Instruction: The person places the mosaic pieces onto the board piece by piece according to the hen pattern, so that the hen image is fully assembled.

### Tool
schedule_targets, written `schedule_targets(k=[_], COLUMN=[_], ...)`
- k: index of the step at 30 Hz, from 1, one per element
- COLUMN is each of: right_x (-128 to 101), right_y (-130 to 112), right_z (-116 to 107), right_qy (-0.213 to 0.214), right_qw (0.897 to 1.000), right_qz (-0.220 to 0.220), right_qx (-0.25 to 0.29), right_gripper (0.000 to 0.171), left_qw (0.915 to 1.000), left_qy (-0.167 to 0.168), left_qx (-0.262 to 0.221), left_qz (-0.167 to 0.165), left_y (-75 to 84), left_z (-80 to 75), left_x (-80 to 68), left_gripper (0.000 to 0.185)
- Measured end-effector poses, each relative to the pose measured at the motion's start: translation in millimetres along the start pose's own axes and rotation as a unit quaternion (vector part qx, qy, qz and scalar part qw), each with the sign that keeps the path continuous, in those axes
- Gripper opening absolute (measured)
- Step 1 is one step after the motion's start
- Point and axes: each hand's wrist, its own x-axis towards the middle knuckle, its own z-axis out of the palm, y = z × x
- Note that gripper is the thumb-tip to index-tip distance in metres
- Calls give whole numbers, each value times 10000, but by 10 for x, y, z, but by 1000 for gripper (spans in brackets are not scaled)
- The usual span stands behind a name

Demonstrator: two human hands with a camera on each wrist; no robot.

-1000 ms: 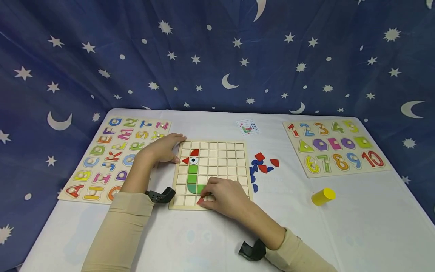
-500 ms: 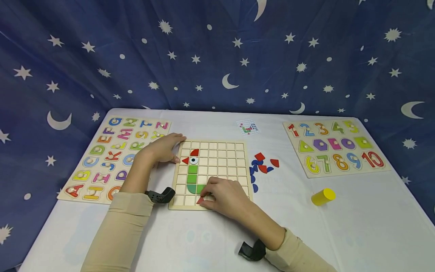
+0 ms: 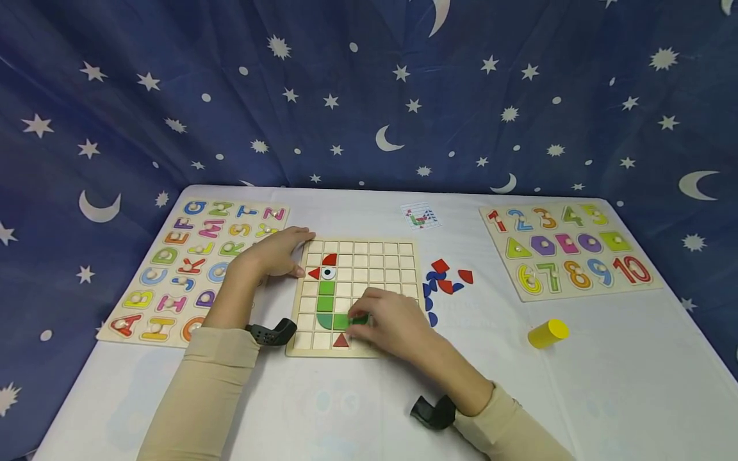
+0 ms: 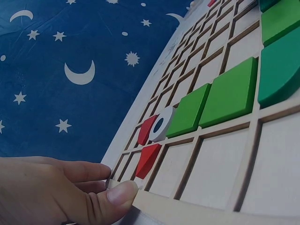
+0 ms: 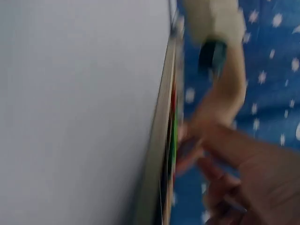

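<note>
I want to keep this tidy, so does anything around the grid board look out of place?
Nothing looks plainly wrong; only the red and blue pieces right of the grid board look untidy, lying loose in a jumble.

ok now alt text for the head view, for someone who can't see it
A person's right hand is at green pieces on a grid board while the left hand touches the board's left edge. Loose red and blue pieces lie right of it. A letter board is at left, a number board and yellow cylinder at right, before a starry blue curtain.
</note>
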Motion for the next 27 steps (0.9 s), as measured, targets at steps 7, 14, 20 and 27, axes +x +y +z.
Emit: schedule_targets(k=[7,14,20,27], right_x=[25,-102,-183,-191], right_y=[511,1053,1321,1394], right_z=[-382,-602,-641,-629], right_qy=[202,-615,-774,-730], right_qw=[9932,9725,9579,9507], right_qz=[1138,2222,2735,3005], right_qx=[-121,-335,-401,-248], right_gripper=[21,35,33,28], left_qw=[10000,10000,10000,10000], left_qy=[23,30,54,69], left_qx=[-6,18,29,7], left_qz=[-7,12,22,12], left_y=[9,11,7,7], left_z=[0,1,3,6], left_x=[-17,-26,-34,-39], left_gripper=[80,80,80,79])
